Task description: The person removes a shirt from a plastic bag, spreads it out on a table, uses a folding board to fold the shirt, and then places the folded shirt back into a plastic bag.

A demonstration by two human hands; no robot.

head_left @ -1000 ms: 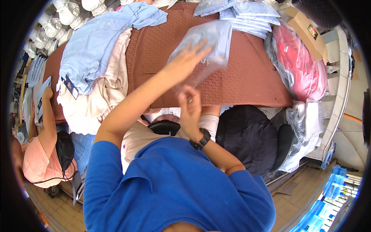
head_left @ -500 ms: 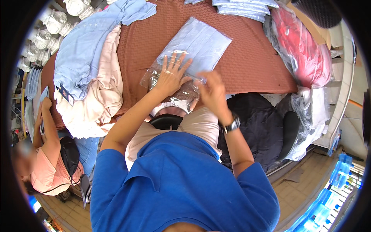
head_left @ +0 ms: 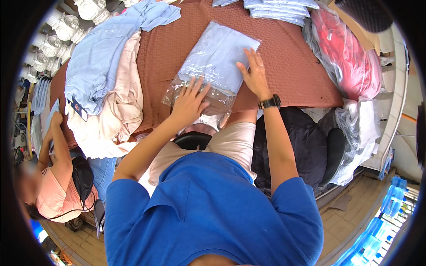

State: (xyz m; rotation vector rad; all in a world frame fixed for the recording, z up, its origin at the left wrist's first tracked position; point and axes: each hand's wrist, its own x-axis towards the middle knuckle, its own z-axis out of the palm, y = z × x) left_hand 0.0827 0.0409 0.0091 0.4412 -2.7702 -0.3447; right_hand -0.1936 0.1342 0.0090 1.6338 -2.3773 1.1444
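A folded light-blue garment (head_left: 219, 55) lies inside a clear plastic bag (head_left: 222, 103) on the brown tablecloth (head_left: 293, 71) before me. The bag's loose end reaches past the garment toward my lap, over the table's near edge. My left hand (head_left: 191, 101) rests on that loose plastic, fingers spread, fingertips by the garment's lower edge. At the bag's right side, my right hand (head_left: 256, 75) has its fingers stretched out, fingertips near the upper right corner; whether it presses on the bag I cannot tell. Neither hand grips anything.
Loose light-blue garments (head_left: 95, 66) and cream garments (head_left: 126, 99) are heaped at the left. Bagged blue garments (head_left: 279, 11) are stacked at the far edge. Bagged red garments (head_left: 339, 53) lie at the right. A co-worker (head_left: 57, 186) sits at the left, arms at the table.
My right hand has moved from the bag's near end up and outward to its right side, its fingers now extended. My left hand has slid slightly nearer me, and the bag has turned slightly.
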